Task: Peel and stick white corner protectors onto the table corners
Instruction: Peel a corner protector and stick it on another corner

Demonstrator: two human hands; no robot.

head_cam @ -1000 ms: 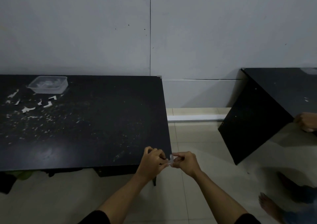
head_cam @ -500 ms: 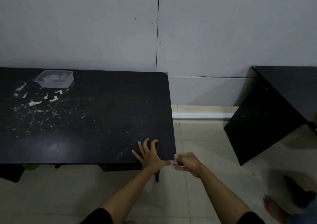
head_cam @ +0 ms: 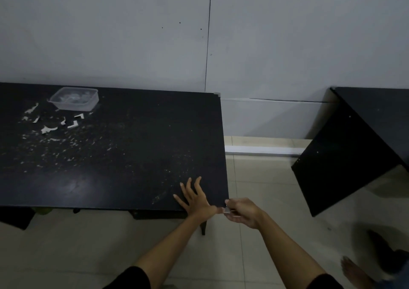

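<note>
A black table (head_cam: 124,151) fills the left half of the view. My left hand (head_cam: 195,200) lies flat on its top near the front right corner, fingers spread, holding nothing. My right hand (head_cam: 242,212) is just off that corner, pinching a small white corner protector (head_cam: 227,210) against the corner's edge. Most of the protector is hidden by my fingers. At the far right corner of the table sits another small pale protector (head_cam: 218,94).
A clear plastic container (head_cam: 74,98) stands at the back left of the table, with white L-shaped pieces (head_cam: 73,124) and paper scraps (head_cam: 47,129) in front of it. A second black table (head_cam: 363,147) stands to the right. A person's bare foot (head_cam: 354,273) is at the lower right.
My left hand let go of the protector and spread flat on the tabletop. My right hand kept the protector and brought it against the front right corner. The view shifted slightly.
</note>
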